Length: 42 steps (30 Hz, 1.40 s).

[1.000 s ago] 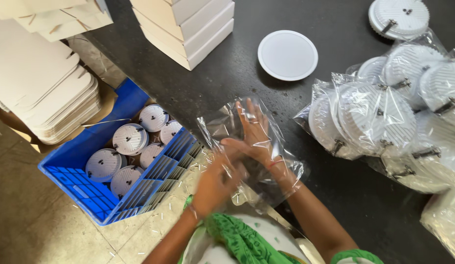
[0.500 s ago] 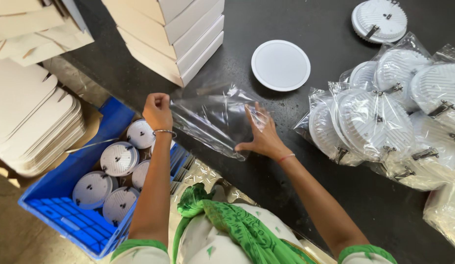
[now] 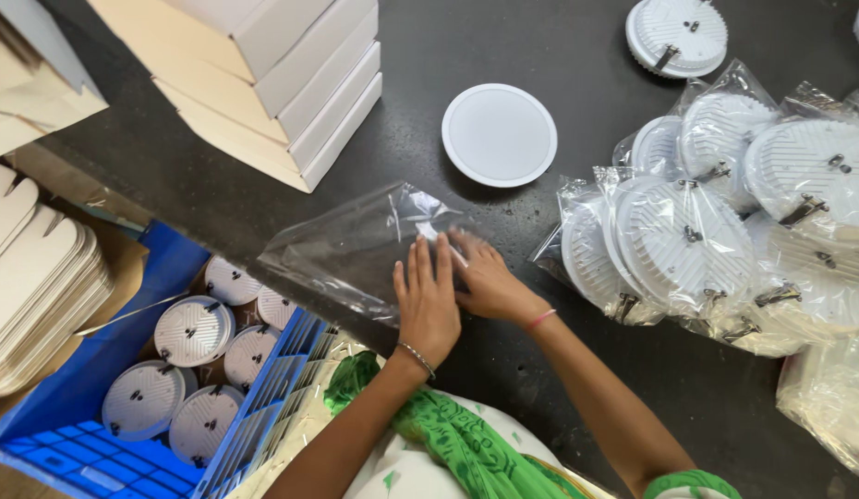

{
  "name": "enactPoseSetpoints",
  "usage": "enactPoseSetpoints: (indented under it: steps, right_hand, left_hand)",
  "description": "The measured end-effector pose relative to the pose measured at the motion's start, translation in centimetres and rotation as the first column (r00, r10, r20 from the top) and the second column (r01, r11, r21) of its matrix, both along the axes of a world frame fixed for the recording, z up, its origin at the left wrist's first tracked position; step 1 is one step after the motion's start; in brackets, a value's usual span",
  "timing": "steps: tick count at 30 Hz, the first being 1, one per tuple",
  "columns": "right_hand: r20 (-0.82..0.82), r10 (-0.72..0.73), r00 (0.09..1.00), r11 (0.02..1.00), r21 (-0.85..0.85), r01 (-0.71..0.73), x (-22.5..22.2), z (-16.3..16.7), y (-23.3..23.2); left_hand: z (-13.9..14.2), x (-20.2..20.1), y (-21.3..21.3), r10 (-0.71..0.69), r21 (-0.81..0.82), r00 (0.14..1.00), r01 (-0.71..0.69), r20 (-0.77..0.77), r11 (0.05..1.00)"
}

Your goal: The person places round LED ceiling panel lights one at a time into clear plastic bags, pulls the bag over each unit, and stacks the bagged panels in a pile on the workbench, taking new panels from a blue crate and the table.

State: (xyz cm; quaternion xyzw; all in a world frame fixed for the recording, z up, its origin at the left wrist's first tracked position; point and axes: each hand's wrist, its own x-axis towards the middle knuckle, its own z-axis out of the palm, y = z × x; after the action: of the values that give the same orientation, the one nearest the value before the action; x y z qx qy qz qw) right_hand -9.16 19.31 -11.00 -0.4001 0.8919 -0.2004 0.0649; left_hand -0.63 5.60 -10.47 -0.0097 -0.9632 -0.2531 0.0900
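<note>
A clear plastic bag (image 3: pixel 351 249) lies flat on the black table (image 3: pixel 503 37) near its front edge. My left hand (image 3: pixel 428 300) presses palm-down on the bag's right end, fingers together. My right hand (image 3: pixel 485 277) rests beside it, fingers spread over the same end of the bag. A bare white round lamp (image 3: pixel 499 135) lies face up just beyond the bag. Neither hand grips anything.
Several bagged round lamps (image 3: pixel 716 231) are heaped at the right. One unbagged lamp (image 3: pixel 677 35) lies face down at the far right. A stack of white boxes (image 3: pixel 263 74) stands at the back left. A blue crate (image 3: pixel 106 388) with several lamps sits below the table's left.
My left hand has come from the crate side to the bag's right end. The bag, held up and stretched before, now lies flat under both hands.
</note>
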Motion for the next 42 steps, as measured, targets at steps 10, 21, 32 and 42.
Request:
enactPoseSetpoints:
  steps: [10, 21, 32, 42]
  right_hand:
    - [-0.393, -0.340, 0.854, 0.896, 0.138, 0.421, -11.5, 2.6, 6.5]
    - [-0.585, -0.347, 0.733, 0.937, -0.249, 0.244, -12.4, 4.3, 4.2]
    - [0.146, -0.700, 0.699, 0.622, -0.356, 0.697, -0.1, 11.2, 13.8]
    - [0.844, -0.164, 0.510, 0.136, -0.493, 0.859, 5.0, -2.4, 10.1]
  left_hand:
    - [-2.0, -2.4, -1.6, 0.008, 0.055, 0.977, 0.004, -0.212, 0.998]
    - [0.7, -2.6, -2.5, 0.045, 0.470, 0.984, 0.041, -0.170, 0.882]
    - [0.2, -2.9, -1.5, 0.006, 0.386, 0.981, 0.072, -0.196, 0.920]
    - [-0.4, -0.7, -0.6, -0.034, 0.221, 0.982, 0.075, -0.184, 0.972]
